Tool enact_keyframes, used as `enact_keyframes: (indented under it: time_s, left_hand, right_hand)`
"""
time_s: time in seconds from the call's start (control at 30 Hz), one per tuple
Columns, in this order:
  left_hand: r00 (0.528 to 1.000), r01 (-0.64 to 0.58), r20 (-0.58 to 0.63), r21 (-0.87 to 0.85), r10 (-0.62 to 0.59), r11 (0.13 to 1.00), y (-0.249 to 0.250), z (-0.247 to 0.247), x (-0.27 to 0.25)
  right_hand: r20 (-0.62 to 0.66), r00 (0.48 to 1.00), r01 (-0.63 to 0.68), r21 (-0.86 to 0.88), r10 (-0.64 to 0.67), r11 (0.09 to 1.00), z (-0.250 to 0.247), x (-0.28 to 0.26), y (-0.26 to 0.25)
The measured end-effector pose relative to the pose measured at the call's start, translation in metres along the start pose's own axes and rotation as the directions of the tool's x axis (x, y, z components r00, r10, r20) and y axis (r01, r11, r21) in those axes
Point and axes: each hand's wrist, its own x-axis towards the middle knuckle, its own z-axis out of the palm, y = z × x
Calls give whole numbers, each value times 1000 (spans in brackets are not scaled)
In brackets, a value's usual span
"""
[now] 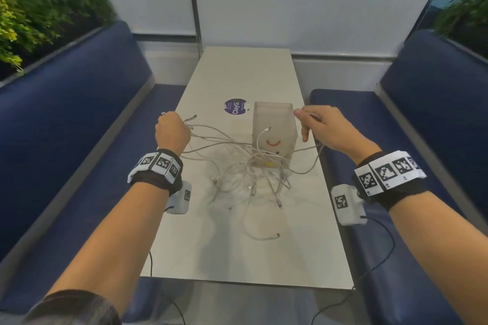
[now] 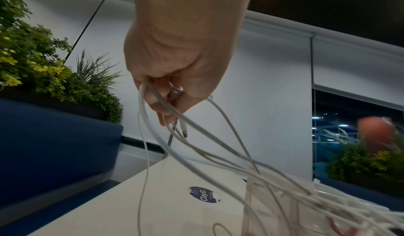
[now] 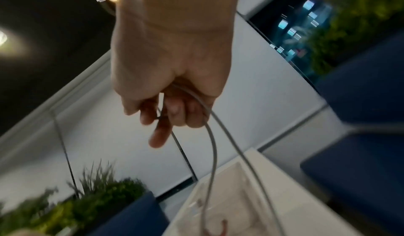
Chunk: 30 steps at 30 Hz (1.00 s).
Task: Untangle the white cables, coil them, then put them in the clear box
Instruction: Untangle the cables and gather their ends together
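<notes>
A tangle of white cables (image 1: 253,169) lies on the white table (image 1: 237,253), partly lifted in front of the clear box (image 1: 274,124), which stands upright with a red and yellow drawing on its side. My left hand (image 1: 171,130) is raised at the table's left edge and grips several cable strands (image 2: 157,118), plug ends sticking out past the fingers. At the box's right side my right hand (image 1: 317,124) holds a looped cable (image 3: 210,136) in its curled fingers. Cables stretch between both hands and the tangle.
A round purple sticker (image 1: 235,106) lies on the table just left of the box. Blue padded benches (image 1: 66,126) run along both sides of the narrow table. Green plants (image 1: 31,8) stand behind the left bench.
</notes>
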Motion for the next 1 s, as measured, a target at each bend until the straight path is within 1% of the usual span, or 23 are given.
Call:
enact_keyframes:
  time_s: [0.07, 0.13, 0.2, 0.27, 0.33, 0.37, 0.43, 0.5, 0.57, 0.6, 0.67, 0.73, 0.8, 0.87, 0.93, 0.97, 1.0]
  left_hand:
    - [999, 31, -25, -37, -32, 999, -9, -1, 5]
    - [996, 72, -38, -82, -75, 994, -16, -3, 8]
    - [994, 99, -44, -107, -105, 989, -20, -7, 8]
    - [992, 109, -52, -126, -116, 986, -21, -8, 9]
    - [992, 107, -49, -137, -115, 985, -20, -8, 9]
    - [993, 101, -46, -137, -108, 985, -19, -7, 8]
    - [994, 96, -44, -137, -103, 986, -20, -5, 8]
    - [992, 110, -43, -145, -117, 983, -21, -5, 8]
    - [991, 114, -47, -153, -123, 982, -24, -7, 9]
    - [991, 115, -46, -154, -123, 981, -25, -8, 9]
    - [992, 104, -47, -158, -113, 982, -23, -9, 7]
    - [993, 103, -39, -159, -110, 982, -21, -7, 6]
    - [997, 72, -18, -149, -75, 986, -15, -6, 3]
    - [1000, -15, 13, -123, 16, 992, -5, -3, -2]
    - [992, -110, 44, -112, 116, 988, 5, 1, -8]
    - [986, -150, 55, -112, 157, 982, 10, 4, -11]
    - [980, -179, 66, -116, 187, 977, 15, 6, -14]
  right_hand:
    - [34, 999, -19, -193, 26, 981, -2, -1, 14]
    - [44, 995, -69, -377, 93, 924, 0, -2, 30]
    - [87, 976, -118, -560, 200, 820, 2, -5, 41]
    - [160, 931, -129, -695, 327, 707, 3, -9, 45]
    - [207, 891, -111, -763, 403, 637, 5, -12, 45]
    - [217, 880, -100, -784, 422, 613, 7, -12, 45]
    - [214, 869, -84, -824, 447, 560, 9, -12, 44]
    - [207, 854, -91, -843, 476, 530, 9, -13, 46]
    - [196, 846, -133, -822, 496, 553, 8, -15, 50]
    - [181, 855, -147, -815, 487, 560, 8, -16, 51]
    - [131, 882, -170, -808, 453, 564, 11, -15, 54]
    - [78, 908, -205, -775, 411, 598, 18, -15, 54]
    - [32, 934, -218, -737, 356, 639, 27, -17, 55]
    - [37, 948, -213, -659, 315, 721, 37, -17, 53]
    - [134, 949, -186, -493, 286, 850, 46, -17, 48]
    - [177, 950, -163, -416, 256, 895, 51, -16, 46]
    - [190, 952, -158, -360, 238, 920, 55, -15, 45]
